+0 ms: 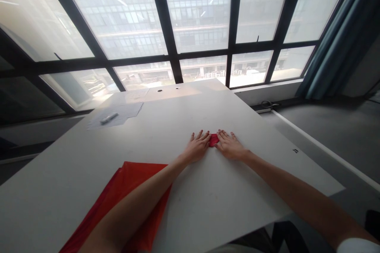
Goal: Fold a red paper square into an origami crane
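Observation:
A small red folded piece point(213, 140), thin like paper or plastic film, lies flat on the white table point(166, 126). From its left side my left hand point(198, 146) reaches it, palm down with fingers spread and the fingertips at its edge. My right hand point(230, 145) lies flat against the opposite side, fingers stretched out, some touching or covering that edge. Parts of the piece are hidden under the fingers. Beneath my left forearm is a larger red sheet point(139, 178), folded over, its lower part partly covered by the arm.
Further back on the left, a capped pen or marker-like tube point(109, 118) rests on white paper sheets point(133, 110). Two round holes point(159, 91) are near the table's far edge. Windows point(198, 8) stand behind, and a blue curtain point(332, 39) hangs at the right.

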`<action>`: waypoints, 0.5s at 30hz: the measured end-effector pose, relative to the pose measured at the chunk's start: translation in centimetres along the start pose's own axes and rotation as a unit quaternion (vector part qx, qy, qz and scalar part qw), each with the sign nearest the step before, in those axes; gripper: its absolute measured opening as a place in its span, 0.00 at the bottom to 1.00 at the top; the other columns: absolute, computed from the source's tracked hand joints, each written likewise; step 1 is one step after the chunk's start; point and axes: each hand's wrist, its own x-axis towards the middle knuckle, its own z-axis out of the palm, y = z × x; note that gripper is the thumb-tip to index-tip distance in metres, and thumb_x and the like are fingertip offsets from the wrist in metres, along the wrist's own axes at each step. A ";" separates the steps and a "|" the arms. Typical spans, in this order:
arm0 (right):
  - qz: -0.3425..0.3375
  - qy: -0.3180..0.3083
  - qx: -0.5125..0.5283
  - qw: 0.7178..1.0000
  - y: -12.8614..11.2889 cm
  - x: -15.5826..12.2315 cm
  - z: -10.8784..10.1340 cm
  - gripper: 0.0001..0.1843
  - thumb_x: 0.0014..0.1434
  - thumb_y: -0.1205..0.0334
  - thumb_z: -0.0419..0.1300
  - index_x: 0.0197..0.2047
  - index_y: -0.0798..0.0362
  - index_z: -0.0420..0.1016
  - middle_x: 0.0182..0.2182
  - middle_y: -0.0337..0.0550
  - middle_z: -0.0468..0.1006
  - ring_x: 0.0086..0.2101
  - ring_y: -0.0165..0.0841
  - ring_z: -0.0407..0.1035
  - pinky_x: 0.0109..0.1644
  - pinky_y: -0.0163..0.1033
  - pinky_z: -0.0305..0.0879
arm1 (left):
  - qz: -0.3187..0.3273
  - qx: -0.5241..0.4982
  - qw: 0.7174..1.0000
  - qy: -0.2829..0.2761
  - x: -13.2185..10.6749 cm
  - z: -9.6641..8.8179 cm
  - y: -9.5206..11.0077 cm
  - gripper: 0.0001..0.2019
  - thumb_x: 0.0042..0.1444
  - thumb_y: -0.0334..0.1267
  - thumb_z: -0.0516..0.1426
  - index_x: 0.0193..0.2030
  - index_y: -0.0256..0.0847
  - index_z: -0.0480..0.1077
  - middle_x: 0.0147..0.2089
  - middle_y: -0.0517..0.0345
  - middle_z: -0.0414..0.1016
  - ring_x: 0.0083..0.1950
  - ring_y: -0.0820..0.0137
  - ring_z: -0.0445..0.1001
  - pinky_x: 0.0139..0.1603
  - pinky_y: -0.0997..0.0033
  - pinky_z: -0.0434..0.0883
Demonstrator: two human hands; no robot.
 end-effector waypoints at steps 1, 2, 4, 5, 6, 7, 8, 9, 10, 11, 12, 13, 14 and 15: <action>0.011 -0.002 -0.004 1.000 0.1 0.0 -0.1 0.38 0.69 0.45 0.38 0.73 0.62 0.45 0.72 0.55 0.42 0.71 0.43 0.36 0.71 0.60 0.31 | -0.002 0.001 1.000 0.001 0.0 0.0 0.0 0.25 0.70 0.44 0.39 0.73 0.48 0.50 0.75 0.52 0.47 0.76 0.54 0.39 0.71 0.37 0.40; 0.023 -0.001 -0.008 1.000 0.3 0.0 -0.2 0.38 0.69 0.46 0.38 0.73 0.63 0.45 0.72 0.56 0.42 0.71 0.44 0.36 0.71 0.60 0.30 | -0.003 0.000 1.000 -0.001 0.0 0.1 0.0 0.25 0.70 0.44 0.39 0.73 0.48 0.49 0.75 0.52 0.47 0.76 0.54 0.39 0.71 0.37 0.41; 0.061 0.002 -0.016 0.998 0.7 0.1 -0.3 0.37 0.70 0.47 0.39 0.72 0.66 0.47 0.71 0.59 0.43 0.70 0.45 0.37 0.70 0.61 0.31 | -0.002 -0.004 1.000 -0.008 0.0 0.1 0.0 0.26 0.71 0.44 0.38 0.73 0.47 0.48 0.75 0.52 0.46 0.76 0.54 0.39 0.71 0.37 0.42; 0.083 0.009 -0.021 0.996 1.1 0.1 -0.4 0.36 0.70 0.49 0.40 0.72 0.67 0.48 0.71 0.61 0.45 0.70 0.47 0.39 0.70 0.61 0.32 | -0.002 -0.006 1.000 -0.009 0.0 0.1 0.0 0.26 0.71 0.44 0.37 0.73 0.47 0.48 0.75 0.53 0.46 0.76 0.54 0.39 0.71 0.37 0.43; 0.098 0.018 -0.024 0.995 1.5 0.2 -0.5 0.35 0.70 0.52 0.41 0.71 0.67 0.49 0.71 0.63 0.46 0.70 0.48 0.40 0.70 0.62 0.33 | -0.001 -0.009 1.000 -0.010 0.0 0.0 0.0 0.26 0.71 0.44 0.37 0.73 0.47 0.47 0.75 0.52 0.46 0.76 0.54 0.39 0.71 0.38 0.43; 0.101 0.031 -0.024 0.994 1.9 0.4 -0.6 0.33 0.70 0.55 0.43 0.71 0.66 0.50 0.71 0.63 0.47 0.70 0.48 0.41 0.69 0.63 0.34 | 0.000 -0.011 1.000 -0.009 0.0 0.0 0.0 0.26 0.71 0.44 0.37 0.73 0.47 0.47 0.75 0.52 0.46 0.76 0.54 0.39 0.71 0.38 0.43; 0.085 0.046 -0.021 0.995 2.3 0.5 -0.8 0.31 0.69 0.59 0.44 0.71 0.63 0.51 0.71 0.62 0.47 0.70 0.47 0.41 0.69 0.63 0.36 | 0.001 -0.012 1.000 -0.008 0.0 0.0 0.0 0.26 0.71 0.44 0.37 0.73 0.47 0.47 0.75 0.52 0.46 0.76 0.54 0.38 0.71 0.38 0.43; 0.049 0.060 -0.013 0.997 2.7 0.6 -1.1 0.30 0.68 0.62 0.46 0.71 0.60 0.52 0.71 0.59 0.48 0.69 0.46 0.42 0.69 0.62 0.38 | 0.003 -0.015 1.000 -0.008 0.0 -0.1 0.0 0.26 0.71 0.44 0.37 0.73 0.48 0.48 0.75 0.52 0.46 0.76 0.55 0.38 0.71 0.38 0.42; 0.001 0.075 -0.001 0.997 3.0 0.7 -1.4 0.30 0.67 0.65 0.48 0.71 0.56 0.55 0.71 0.56 0.50 0.69 0.44 0.44 0.69 0.60 0.41 | 0.006 -0.019 1.000 -0.008 0.0 -0.1 0.1 0.25 0.71 0.44 0.38 0.73 0.49 0.47 0.75 0.53 0.47 0.76 0.56 0.38 0.71 0.39 0.42; -0.049 0.087 0.016 0.995 3.3 0.8 -1.7 0.29 0.66 0.66 0.50 0.69 0.52 0.59 0.70 0.53 0.54 0.68 0.43 0.48 0.69 0.56 0.45 | 0.009 -0.024 1.000 -0.008 0.0 -0.2 0.1 0.25 0.71 0.44 0.39 0.73 0.49 0.47 0.75 0.53 0.48 0.76 0.56 0.39 0.71 0.38 0.41; -0.094 0.096 0.033 0.990 3.5 0.9 -2.0 0.27 0.65 0.67 0.52 0.67 0.50 0.63 0.67 0.50 0.60 0.66 0.41 0.53 0.68 0.51 0.49 | 0.013 -0.030 0.999 -0.007 0.0 -0.3 0.1 0.25 0.71 0.44 0.39 0.73 0.50 0.46 0.75 0.53 0.49 0.76 0.57 0.39 0.71 0.38 0.41; -0.129 0.104 0.050 0.985 3.6 1.0 -2.3 0.25 0.64 0.66 0.54 0.64 0.48 0.69 0.63 0.48 0.67 0.63 0.40 0.59 0.66 0.47 0.53 | 0.017 -0.036 0.999 -0.006 0.0 -0.4 0.1 0.25 0.71 0.44 0.40 0.73 0.51 0.46 0.74 0.54 0.50 0.76 0.57 0.40 0.71 0.38 0.41; -0.152 0.109 0.065 0.980 3.7 1.0 -2.5 0.21 0.64 0.65 0.55 0.59 0.46 0.74 0.58 0.47 0.73 0.58 0.39 0.64 0.63 0.44 0.56 | 0.022 -0.040 0.999 -0.004 -0.1 -0.5 0.2 0.25 0.71 0.44 0.40 0.73 0.52 0.47 0.74 0.55 0.51 0.76 0.58 0.41 0.71 0.38 0.42; -0.167 0.112 0.078 0.976 3.8 1.1 -2.6 0.18 0.64 0.64 0.56 0.55 0.46 0.78 0.52 0.46 0.77 0.54 0.39 0.67 0.60 0.42 0.59 | 0.029 -0.040 0.999 -0.002 -0.1 -0.7 0.3 0.24 0.71 0.44 0.40 0.72 0.53 0.49 0.74 0.56 0.52 0.76 0.58 0.42 0.71 0.38 0.42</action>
